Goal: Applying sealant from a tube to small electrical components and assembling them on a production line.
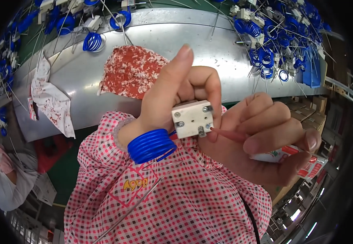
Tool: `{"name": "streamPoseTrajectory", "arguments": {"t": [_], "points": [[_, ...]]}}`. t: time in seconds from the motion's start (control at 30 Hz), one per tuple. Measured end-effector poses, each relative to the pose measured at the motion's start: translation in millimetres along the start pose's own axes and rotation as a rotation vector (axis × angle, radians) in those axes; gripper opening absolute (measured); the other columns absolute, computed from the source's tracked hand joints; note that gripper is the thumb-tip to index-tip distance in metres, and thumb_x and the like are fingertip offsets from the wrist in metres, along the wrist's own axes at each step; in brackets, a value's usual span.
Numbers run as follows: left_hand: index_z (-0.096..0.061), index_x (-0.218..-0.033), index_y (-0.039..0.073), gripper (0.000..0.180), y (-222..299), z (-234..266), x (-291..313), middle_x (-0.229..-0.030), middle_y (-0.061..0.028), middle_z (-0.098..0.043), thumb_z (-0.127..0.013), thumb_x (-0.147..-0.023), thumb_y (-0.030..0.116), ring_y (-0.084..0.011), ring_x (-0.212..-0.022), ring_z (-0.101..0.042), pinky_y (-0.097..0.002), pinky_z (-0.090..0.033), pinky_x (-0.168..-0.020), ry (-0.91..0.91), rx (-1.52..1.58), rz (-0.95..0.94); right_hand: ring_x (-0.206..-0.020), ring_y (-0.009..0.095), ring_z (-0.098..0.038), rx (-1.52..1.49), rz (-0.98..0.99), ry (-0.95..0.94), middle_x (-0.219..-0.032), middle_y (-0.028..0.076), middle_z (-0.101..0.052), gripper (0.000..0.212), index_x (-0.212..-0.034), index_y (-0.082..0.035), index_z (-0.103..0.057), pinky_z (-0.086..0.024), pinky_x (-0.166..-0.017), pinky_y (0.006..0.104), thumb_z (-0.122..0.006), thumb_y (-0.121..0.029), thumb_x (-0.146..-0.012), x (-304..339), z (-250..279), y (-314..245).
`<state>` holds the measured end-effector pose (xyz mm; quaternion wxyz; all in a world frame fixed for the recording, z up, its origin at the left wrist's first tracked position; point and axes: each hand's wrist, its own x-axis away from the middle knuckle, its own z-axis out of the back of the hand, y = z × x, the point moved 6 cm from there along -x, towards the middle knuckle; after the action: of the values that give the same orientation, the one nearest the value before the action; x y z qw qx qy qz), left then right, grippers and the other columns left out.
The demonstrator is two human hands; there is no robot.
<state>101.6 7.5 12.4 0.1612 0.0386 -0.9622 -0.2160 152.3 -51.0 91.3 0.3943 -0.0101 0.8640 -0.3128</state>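
My left hand (164, 85) grips a small white ceramic-like block (192, 118) with metal screws and terminals, its thumb pointing up. A coil of blue tubing (152, 146) hangs beside the block below my left wrist, and a thin metal rod (134, 205) slants below it across my checked smock. My right hand (272, 126) is curled around a white and red squeeze bottle (314, 166), mostly hidden by the fingers. Its red pointed nozzle (231, 134) reaches a screw at the block's lower right corner, touching it or very close.
A metal bench (91, 77) lies ahead, with a red-stained cloth (132, 71) and a white spotted rag (50, 93) on it. Blue-coiled parts (266, 40) are heaped at the far right, others at the far left. Boxes (306, 114) stand right; another person (12, 179) is at left.
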Motion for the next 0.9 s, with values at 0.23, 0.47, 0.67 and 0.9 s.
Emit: {"name": "streamPoseTrajectory", "arguments": {"t": [0.23,0.47,0.67,0.9], "points": [[-0.044,-0.06,0.003,0.071,1,0,3,-0.05,-0.0128,-0.05,-0.011,-0.086,0.059,-0.017,-0.043,-0.046,-0.0245,-0.037,-0.043,-0.02,-0.07,0.072,-0.04,0.01,-0.033,0.043,-0.087,-0.146,-0.05,0.003,-0.044,0.033,-0.105,0.004,-0.045,-0.032,-0.038,0.0233,-0.029,-0.022,-0.091,2,-8,0],[-0.046,-0.059,0.004,0.073,-2,3,3,-0.052,-0.0082,-0.051,-0.014,-0.082,0.065,-0.0124,-0.045,-0.044,-0.0219,-0.034,-0.044,-0.012,-0.123,0.148,-0.039,0.012,-0.033,0.135,-0.188,-0.207,-0.051,0.004,-0.044,0.028,-0.102,0.002,-0.042,-0.033,-0.04,0.0235,-0.028,-0.019,-0.09,3,-11,3],[-0.047,-0.059,0.004,0.074,-2,1,0,-0.053,-0.0074,-0.051,-0.015,-0.081,0.067,-0.0118,-0.047,-0.043,-0.0217,-0.033,-0.046,-0.004,-0.094,0.193,-0.041,0.012,-0.033,0.157,-0.187,-0.2,-0.053,0.004,-0.045,0.028,-0.105,0.001,-0.041,-0.033,-0.041,0.0237,-0.029,-0.018,-0.089,3,-12,6],[-0.046,-0.059,0.003,0.073,1,1,5,-0.054,-0.0085,-0.052,-0.016,-0.082,0.066,-0.0121,-0.046,-0.044,-0.0219,-0.034,-0.045,-0.028,-0.098,0.164,-0.043,0.012,-0.033,0.069,-0.218,-0.25,-0.054,0.004,-0.046,0.031,-0.107,0.002,-0.041,-0.032,-0.043,0.024,-0.029,-0.02,-0.088,5,-15,8]]}}
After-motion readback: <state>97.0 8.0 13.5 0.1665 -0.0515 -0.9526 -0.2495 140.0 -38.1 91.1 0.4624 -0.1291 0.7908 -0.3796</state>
